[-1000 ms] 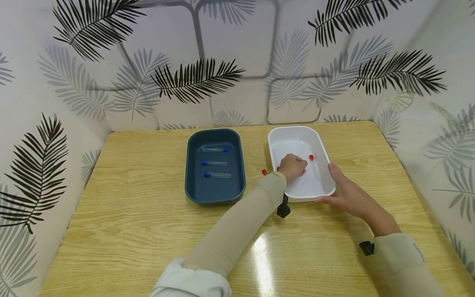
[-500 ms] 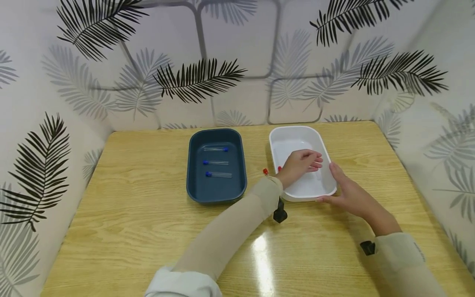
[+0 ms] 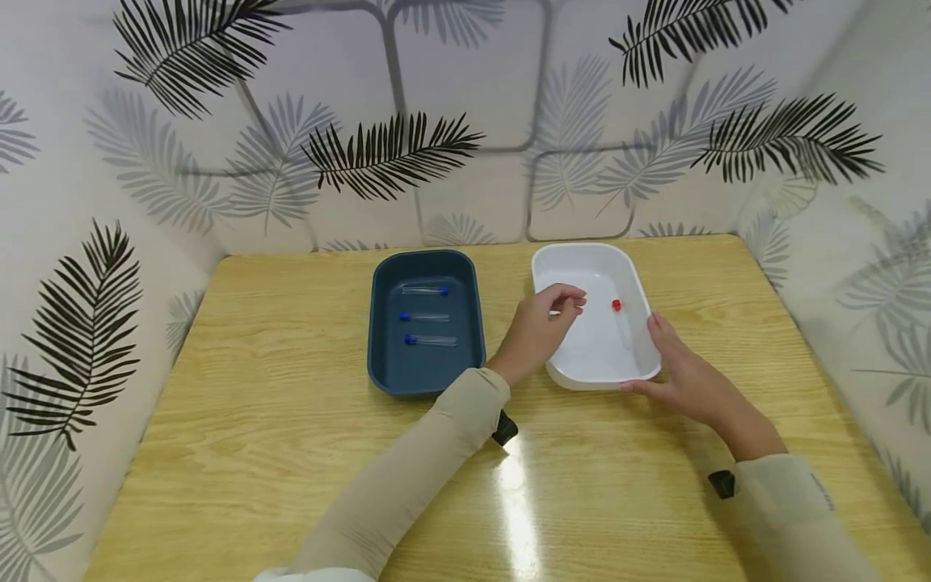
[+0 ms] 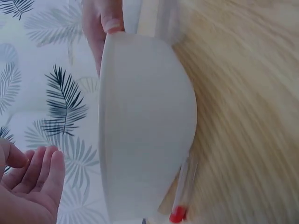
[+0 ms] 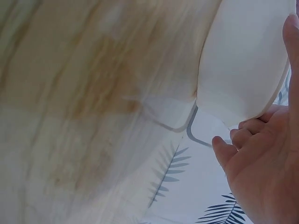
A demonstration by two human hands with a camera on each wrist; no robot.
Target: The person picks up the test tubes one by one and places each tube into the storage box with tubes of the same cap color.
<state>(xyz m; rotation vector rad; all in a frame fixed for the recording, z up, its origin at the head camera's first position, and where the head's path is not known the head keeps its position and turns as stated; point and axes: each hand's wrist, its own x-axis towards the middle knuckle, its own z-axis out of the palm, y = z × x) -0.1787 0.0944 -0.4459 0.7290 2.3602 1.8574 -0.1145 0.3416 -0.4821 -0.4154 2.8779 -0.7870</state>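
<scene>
My left hand [image 3: 537,327] hovers over the left rim of a white tray [image 3: 604,368]. Its fingers [image 4: 51,179] are loosely bent, with nothing between them in the left wrist view. The right hand [image 3: 691,380] grips the tray at its near right corner, thumb at the near rim and fingers along the right side. In the right wrist view, fingertips [image 5: 250,126] sit at the rim. Inside the tray lies a clear tube with a red cap [image 3: 617,305]. Another red-capped tube [image 4: 182,191] lies on the table against the tray's outer wall, hidden in the head view.
Left of the white tray stands a dark blue tray [image 3: 374,347] holding three blue-capped clear tubes, one being the nearest tube [image 3: 431,340]. Both trays are near the back of the wooden table [image 3: 254,436], with a leaf-patterned covering [image 3: 465,202] behind.
My left hand has pulled back from inside the white tray to its left rim, uncovering the red-capped tube there. The right hand keeps its grip on the tray.
</scene>
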